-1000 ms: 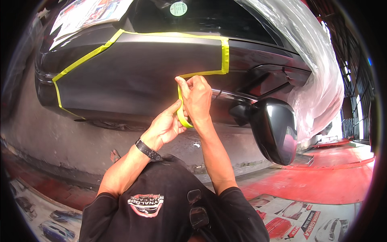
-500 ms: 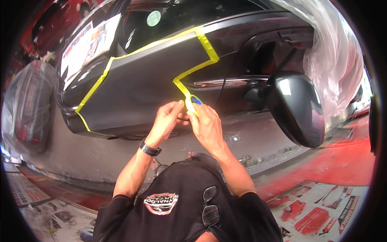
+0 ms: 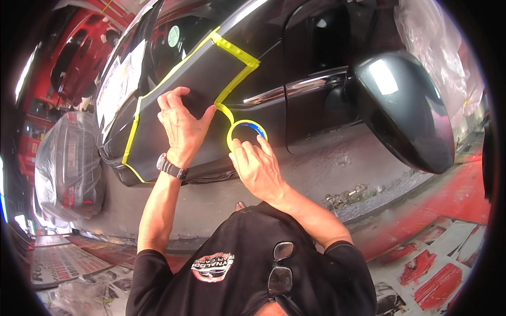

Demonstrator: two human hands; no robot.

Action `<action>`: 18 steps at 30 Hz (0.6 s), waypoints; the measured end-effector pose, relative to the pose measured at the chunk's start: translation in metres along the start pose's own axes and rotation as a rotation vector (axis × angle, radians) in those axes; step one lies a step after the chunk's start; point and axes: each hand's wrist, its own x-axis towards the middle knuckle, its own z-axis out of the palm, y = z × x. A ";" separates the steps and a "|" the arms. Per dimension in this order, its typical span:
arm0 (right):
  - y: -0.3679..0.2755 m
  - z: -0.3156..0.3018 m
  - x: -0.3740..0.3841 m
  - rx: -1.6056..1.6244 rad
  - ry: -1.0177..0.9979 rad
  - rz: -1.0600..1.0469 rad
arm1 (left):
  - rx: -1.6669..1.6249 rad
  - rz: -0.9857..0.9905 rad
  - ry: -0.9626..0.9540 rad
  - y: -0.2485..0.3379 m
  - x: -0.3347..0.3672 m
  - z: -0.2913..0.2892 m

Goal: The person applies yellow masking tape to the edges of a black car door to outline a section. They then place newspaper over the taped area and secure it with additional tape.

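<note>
"Fingers of our right hand (image 3: 259, 174), what do they grasp?"
"With them we hold the yellow tape roll (image 3: 255, 126) near the dark car panel (image 3: 200, 68). Our left hand (image 3: 182, 129) is unclenched, its thumb beside the tape border (image 3: 237, 84)."

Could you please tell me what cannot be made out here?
Head view:
Lower rim of the yellow tape roll: behind the right hand.
Palm of the left hand: hidden by its back.
Feet: mostly hidden by the black shirt.
Round sticker: print too small to read.
Top of the car: cut off by the upper edge.
</note>
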 end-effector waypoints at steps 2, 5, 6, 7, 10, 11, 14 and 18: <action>-0.003 0.004 -0.003 -0.057 -0.011 -0.067 | 0.037 0.042 0.028 -0.002 0.000 0.001; -0.011 0.009 -0.004 -0.096 0.001 -0.111 | 0.032 0.006 0.011 0.004 0.001 0.001; -0.013 0.010 -0.004 -0.109 -0.026 -0.122 | 0.034 0.009 0.011 0.005 0.000 0.002; -0.015 0.012 -0.003 -0.115 0.025 -0.118 | 0.038 0.010 0.010 0.006 -0.001 0.003; -0.021 0.007 -0.002 -0.100 -0.108 -0.113 | 0.014 -0.008 0.004 0.007 -0.002 0.004; -0.020 0.005 0.000 -0.114 -0.142 -0.120 | 0.000 -0.018 0.001 0.007 -0.002 0.003; -0.015 0.005 0.010 -0.235 -0.226 -0.074 | -0.024 -0.050 -0.002 0.011 -0.002 0.002; -0.012 0.001 0.020 -0.331 -0.432 0.092 | -0.065 -0.051 0.006 0.006 -0.003 0.004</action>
